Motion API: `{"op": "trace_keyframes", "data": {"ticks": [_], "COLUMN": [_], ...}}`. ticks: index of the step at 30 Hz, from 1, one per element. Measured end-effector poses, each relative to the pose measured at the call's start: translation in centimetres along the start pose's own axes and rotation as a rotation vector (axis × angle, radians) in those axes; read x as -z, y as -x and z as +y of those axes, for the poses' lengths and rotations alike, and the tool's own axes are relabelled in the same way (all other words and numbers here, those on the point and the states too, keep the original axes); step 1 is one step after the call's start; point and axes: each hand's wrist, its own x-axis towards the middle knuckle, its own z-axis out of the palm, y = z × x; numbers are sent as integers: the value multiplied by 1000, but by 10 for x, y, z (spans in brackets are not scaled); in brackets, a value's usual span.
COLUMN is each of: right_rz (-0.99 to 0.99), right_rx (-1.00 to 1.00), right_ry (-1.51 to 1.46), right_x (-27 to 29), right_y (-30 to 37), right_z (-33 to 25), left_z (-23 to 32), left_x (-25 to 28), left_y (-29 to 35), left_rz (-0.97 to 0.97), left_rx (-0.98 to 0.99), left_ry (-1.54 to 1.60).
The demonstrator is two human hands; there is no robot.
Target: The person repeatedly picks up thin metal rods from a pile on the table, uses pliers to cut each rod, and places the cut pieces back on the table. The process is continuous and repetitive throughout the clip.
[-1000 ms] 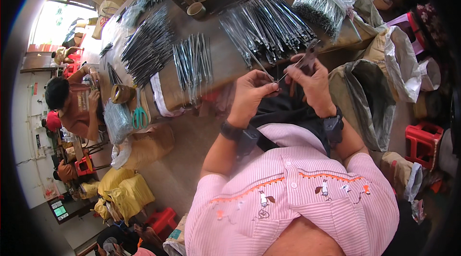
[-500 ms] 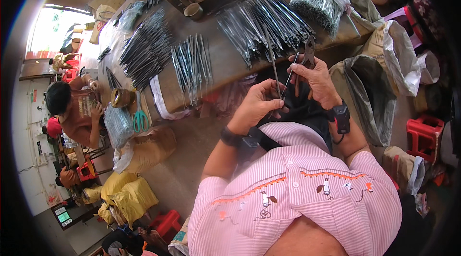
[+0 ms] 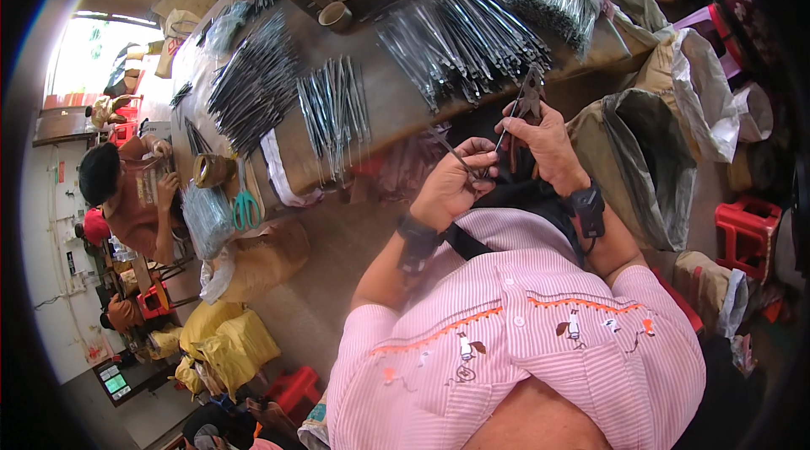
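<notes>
My left hand is closed, its thumb and fingers pinching a thin metal strip that slants up to the left. My right hand is wrapped round a pair of pliers, jaws upward, handles partly hidden by the palm. A second slim metal strip runs between the two hands, pinched by the right thumb; its lower end meets the left fingertips. Both hands are just in front of the table edge, below a wide spread of metal strips.
More strips lie on the table in a small bundle and a dark pile. A plastic-wrapped bundle stands right. Teal scissors hang left. Open sacks and a red stool flank my right; a co-worker sits left.
The strip in my left hand has swung from upright to slanting left. The right hand with the pliers has shifted slightly left and turned; the hands are a little closer together.
</notes>
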Motion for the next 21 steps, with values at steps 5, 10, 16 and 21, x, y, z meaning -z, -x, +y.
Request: {"op": "trace_keyframes", "data": {"ticks": [5, 10, 16, 21], "right_rz": [67, 35, 29, 48], "right_rx": [-31, -105, -167, -198], "right_ry": [-127, -207, -277, -278], "right_x": [12, 21, 28, 27], "right_y": [-11, -16, -18, -19], "right_z": [-8, -4, 10, 12], "left_z": [-8, -5, -5, -6], "left_x": [2, -4, -3, 1], "left_y": [-4, -2, -4, -7], "left_rz": [-64, -67, -57, -77], "left_rx": [30, 90, 164, 185], "left_ry": [115, 153, 233, 276]}}
